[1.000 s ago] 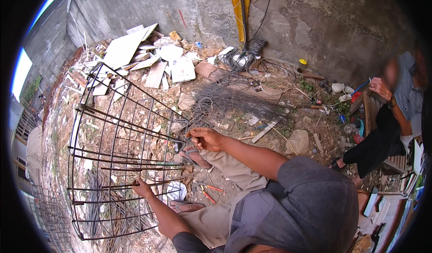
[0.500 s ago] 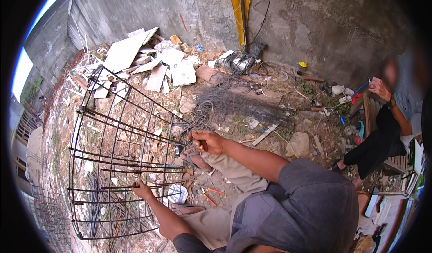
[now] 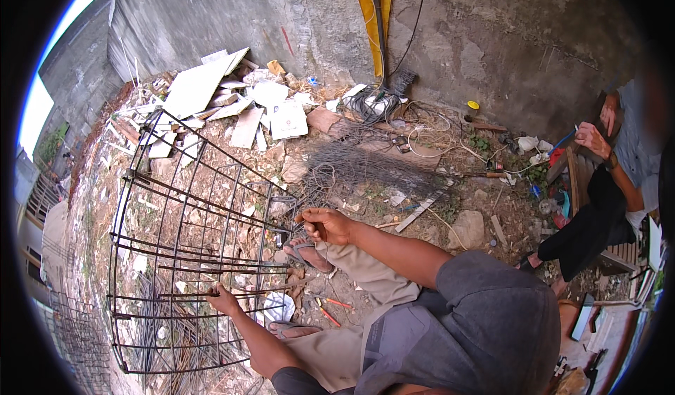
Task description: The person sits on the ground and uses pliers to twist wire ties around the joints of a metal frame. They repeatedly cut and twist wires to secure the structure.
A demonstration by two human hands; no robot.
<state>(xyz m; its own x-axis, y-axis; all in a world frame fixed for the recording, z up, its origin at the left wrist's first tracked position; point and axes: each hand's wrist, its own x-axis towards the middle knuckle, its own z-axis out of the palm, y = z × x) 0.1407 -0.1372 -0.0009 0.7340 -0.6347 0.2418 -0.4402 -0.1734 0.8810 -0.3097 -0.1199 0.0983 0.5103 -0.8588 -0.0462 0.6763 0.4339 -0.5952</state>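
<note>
A large cage of dark steel rebar (image 3: 184, 195), tied into a grid of long bars and rings, lies in front of me at the left. My left hand (image 3: 223, 301) reaches to its lower middle and is closed round a dark steel bar (image 3: 184, 295). My right hand (image 3: 327, 225) is at the cage's near end, fingers curled and pinched together. Whatever is between those fingertips is too small to make out. Pliers with red-orange handles (image 3: 329, 313) lie on the ground between my sandalled feet.
Broken white boards (image 3: 200, 86) are heaped by the concrete wall (image 3: 485, 36). A tangle of thin wire (image 3: 373, 166) spreads beyond my right hand. Loose rods (image 3: 151, 325) lie under the cage. Another person sits at the right, a hand (image 3: 593, 140) raised with a pale, thin stick-like thing.
The view has shifted slightly. My hands keep nearly the same places, still closed. At the right, the other person has shifted, and their second hand shows more plainly.
</note>
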